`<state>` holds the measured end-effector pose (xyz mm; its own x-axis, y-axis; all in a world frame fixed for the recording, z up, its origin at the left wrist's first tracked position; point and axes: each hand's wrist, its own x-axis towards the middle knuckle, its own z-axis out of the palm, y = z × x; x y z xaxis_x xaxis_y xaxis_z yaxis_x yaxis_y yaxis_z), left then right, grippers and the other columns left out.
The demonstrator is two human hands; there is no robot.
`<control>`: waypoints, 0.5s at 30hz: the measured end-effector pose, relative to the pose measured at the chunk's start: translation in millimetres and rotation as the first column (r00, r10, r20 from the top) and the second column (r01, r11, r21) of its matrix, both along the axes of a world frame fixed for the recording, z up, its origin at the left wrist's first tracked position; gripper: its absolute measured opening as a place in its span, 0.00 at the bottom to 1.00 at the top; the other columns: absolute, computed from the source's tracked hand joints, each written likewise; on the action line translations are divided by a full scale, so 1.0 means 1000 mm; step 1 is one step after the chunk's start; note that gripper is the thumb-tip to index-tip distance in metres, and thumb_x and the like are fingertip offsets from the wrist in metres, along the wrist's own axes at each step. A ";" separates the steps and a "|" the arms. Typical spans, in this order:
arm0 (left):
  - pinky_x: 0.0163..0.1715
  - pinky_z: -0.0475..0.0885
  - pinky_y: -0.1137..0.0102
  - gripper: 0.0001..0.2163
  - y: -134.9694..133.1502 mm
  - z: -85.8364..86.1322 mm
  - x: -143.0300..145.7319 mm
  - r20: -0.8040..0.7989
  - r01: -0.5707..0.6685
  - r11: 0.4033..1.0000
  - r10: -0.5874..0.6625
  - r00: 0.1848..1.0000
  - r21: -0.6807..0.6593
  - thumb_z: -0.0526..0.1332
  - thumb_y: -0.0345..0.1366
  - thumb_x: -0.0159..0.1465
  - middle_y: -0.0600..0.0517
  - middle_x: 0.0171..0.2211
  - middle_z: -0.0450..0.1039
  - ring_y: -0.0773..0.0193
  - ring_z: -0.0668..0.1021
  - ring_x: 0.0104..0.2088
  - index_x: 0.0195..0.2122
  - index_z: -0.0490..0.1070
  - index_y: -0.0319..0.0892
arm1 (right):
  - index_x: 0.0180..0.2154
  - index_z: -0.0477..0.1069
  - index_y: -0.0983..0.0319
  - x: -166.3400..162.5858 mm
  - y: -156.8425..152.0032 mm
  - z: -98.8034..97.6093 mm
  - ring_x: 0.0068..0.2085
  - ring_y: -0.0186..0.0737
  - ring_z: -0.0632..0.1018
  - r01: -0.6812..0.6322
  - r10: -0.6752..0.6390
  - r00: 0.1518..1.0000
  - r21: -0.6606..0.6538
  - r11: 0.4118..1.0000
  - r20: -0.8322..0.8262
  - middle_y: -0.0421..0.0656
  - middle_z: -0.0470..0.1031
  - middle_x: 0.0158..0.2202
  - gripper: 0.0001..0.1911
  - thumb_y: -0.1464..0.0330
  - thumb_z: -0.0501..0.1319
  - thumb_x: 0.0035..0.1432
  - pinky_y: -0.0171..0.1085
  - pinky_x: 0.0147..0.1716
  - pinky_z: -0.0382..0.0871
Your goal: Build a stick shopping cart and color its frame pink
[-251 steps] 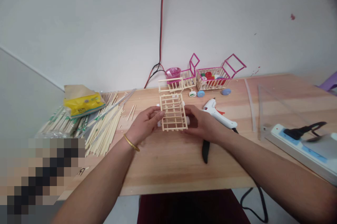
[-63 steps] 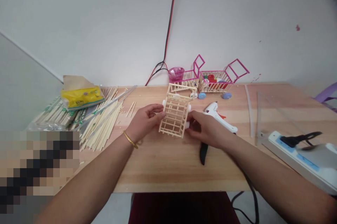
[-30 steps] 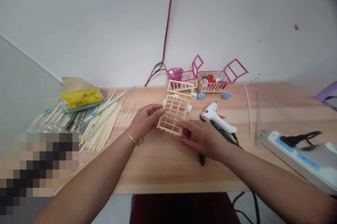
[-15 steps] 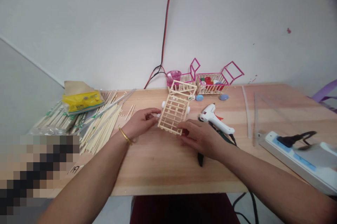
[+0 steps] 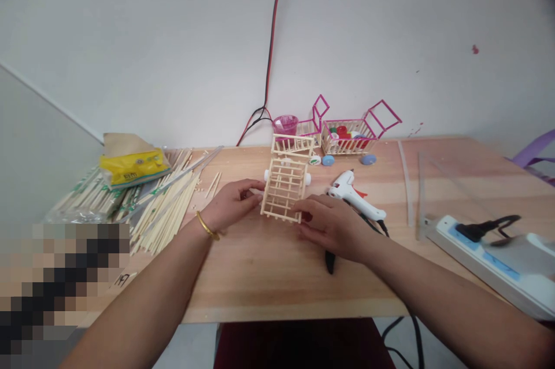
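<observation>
A small toy cart (image 5: 284, 184) built of pale wooden sticks stands between my hands, with a stick handle at its far end and white round wheels at its sides. My left hand (image 5: 236, 201), with a gold bangle at the wrist, pinches at the cart's near left side; its fingertips are partly hidden there. The near right corner is gripped by my right hand (image 5: 327, 221), thumb below and fingers over the sticks. Just right of that hand lies a white glue gun (image 5: 358, 198) with an orange trigger.
Two pink-trimmed stick carts (image 5: 347, 137) stand against the wall, one with coloured caps inside. Loose sticks (image 5: 171, 207) and a yellow tissue pack (image 5: 134, 166) lie left. A power strip (image 5: 489, 259) with a black plug sits right. Clear strips (image 5: 407, 184) lie nearby.
The cart has turned a little, its handle end swinging left. My left fingers have shifted slightly against its side, and the white piece seen by them is now hidden. My right hand keeps its hold.
</observation>
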<state>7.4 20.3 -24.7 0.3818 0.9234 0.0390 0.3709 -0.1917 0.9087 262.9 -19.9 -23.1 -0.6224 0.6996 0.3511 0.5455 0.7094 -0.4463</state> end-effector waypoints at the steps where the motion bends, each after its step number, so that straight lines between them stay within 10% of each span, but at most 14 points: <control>1: 0.29 0.69 0.72 0.15 0.000 0.001 -0.001 -0.010 0.006 1.000 -0.006 1.000 -0.001 0.64 0.40 0.59 0.49 0.33 0.78 0.63 0.75 0.30 0.46 0.78 0.41 | 0.47 0.69 0.60 0.000 0.000 0.000 0.37 0.41 0.76 0.000 0.000 1.000 0.000 1.000 0.006 0.45 0.76 0.37 0.12 0.70 0.60 0.60 0.39 0.37 0.69; 15: 0.24 0.60 0.74 0.27 -0.005 0.017 -0.007 0.077 0.133 0.982 -0.124 0.989 -0.134 0.66 0.44 0.58 0.55 0.24 0.68 0.68 0.67 0.24 0.56 0.69 0.37 | 0.38 0.68 0.60 -0.001 -0.001 0.004 0.32 0.39 0.75 0.055 -0.055 0.998 0.032 0.998 -0.001 0.43 0.75 0.31 0.04 0.69 0.61 0.61 0.36 0.32 0.66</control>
